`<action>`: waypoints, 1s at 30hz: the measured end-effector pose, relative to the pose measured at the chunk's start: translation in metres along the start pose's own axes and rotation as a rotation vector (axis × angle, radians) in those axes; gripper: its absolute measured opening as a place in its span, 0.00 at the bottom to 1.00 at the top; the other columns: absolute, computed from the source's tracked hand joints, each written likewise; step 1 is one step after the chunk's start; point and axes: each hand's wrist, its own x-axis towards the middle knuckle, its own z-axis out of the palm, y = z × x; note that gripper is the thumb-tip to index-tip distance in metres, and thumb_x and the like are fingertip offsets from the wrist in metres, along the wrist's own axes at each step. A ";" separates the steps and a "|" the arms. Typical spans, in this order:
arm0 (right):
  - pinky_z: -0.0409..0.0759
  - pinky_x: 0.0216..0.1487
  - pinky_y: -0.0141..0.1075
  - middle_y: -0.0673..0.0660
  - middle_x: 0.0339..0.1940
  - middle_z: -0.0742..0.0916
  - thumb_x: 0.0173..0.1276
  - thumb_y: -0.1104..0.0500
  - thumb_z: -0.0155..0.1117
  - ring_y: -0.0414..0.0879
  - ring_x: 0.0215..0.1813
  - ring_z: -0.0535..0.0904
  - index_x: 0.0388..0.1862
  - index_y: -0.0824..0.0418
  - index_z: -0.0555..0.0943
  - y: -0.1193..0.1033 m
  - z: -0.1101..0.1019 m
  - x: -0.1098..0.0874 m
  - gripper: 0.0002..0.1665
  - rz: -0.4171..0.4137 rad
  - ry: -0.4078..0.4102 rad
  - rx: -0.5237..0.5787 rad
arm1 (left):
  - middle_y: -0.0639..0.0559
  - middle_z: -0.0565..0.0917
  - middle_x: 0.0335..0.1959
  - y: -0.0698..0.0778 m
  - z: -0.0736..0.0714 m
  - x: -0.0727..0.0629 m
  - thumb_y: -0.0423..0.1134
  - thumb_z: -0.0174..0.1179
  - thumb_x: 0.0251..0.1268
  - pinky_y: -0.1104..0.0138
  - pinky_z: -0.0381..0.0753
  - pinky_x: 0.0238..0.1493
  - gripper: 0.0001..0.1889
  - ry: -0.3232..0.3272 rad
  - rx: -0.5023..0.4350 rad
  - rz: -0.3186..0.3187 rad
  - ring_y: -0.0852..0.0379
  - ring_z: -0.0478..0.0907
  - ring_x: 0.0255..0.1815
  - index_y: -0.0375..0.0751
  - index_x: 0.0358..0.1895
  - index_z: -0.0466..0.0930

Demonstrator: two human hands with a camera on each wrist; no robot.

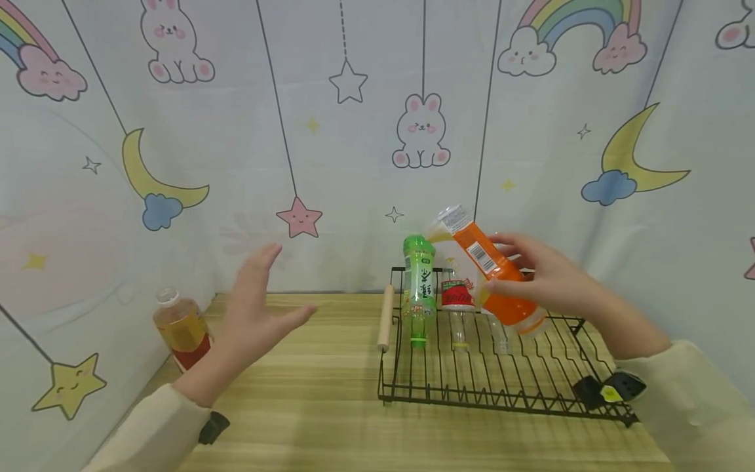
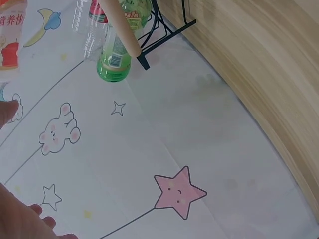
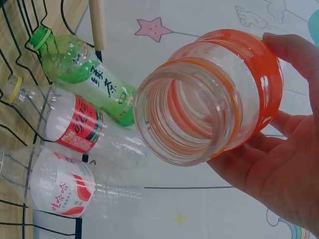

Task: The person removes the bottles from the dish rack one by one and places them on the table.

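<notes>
My right hand grips an orange-labelled plastic bottle by its side and holds it tilted above the rack. In the right wrist view its wide, uncapped mouth faces the camera. On the black wire rack lean a green tea bottle, a clear bottle with a red label and a clear bottle with a white and red label. My left hand hovers over the table left of the rack, thumb and fingers spread apart, holding nothing.
A bottle with a yellow and red label stands uncapped at the table's left, partly behind my left forearm. The rack has a wooden handle on its left side. A printed curtain hangs behind the wooden table.
</notes>
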 end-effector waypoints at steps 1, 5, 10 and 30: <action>0.83 0.46 0.48 0.65 0.61 0.75 0.64 0.50 0.68 0.59 0.55 0.78 0.74 0.59 0.58 -0.001 0.001 0.000 0.44 -0.005 -0.005 0.005 | 0.41 0.59 0.73 0.002 0.001 0.000 0.40 0.76 0.45 0.39 0.59 0.66 0.52 0.000 0.005 0.017 0.39 0.56 0.72 0.42 0.74 0.54; 0.84 0.39 0.42 0.65 0.61 0.75 0.64 0.50 0.68 0.55 0.51 0.78 0.73 0.57 0.60 -0.004 0.005 0.001 0.43 -0.014 -0.030 0.033 | 0.42 0.60 0.73 0.008 0.006 -0.003 0.41 0.78 0.42 0.40 0.60 0.66 0.52 -0.010 0.048 0.088 0.39 0.57 0.71 0.40 0.72 0.56; 0.84 0.38 0.40 0.64 0.61 0.75 0.63 0.52 0.68 0.55 0.50 0.77 0.71 0.58 0.62 -0.009 0.010 0.000 0.41 -0.015 -0.051 0.040 | 0.41 0.62 0.71 0.014 0.014 -0.007 0.44 0.78 0.40 0.41 0.59 0.66 0.51 0.002 0.093 0.223 0.39 0.58 0.70 0.39 0.71 0.59; 0.85 0.38 0.39 0.63 0.59 0.78 0.62 0.51 0.69 0.52 0.46 0.79 0.68 0.57 0.66 -0.024 0.035 0.001 0.38 -0.026 -0.196 0.101 | 0.41 0.65 0.69 0.051 0.038 -0.010 0.51 0.78 0.35 0.36 0.52 0.67 0.50 0.020 0.180 0.472 0.39 0.58 0.71 0.42 0.67 0.64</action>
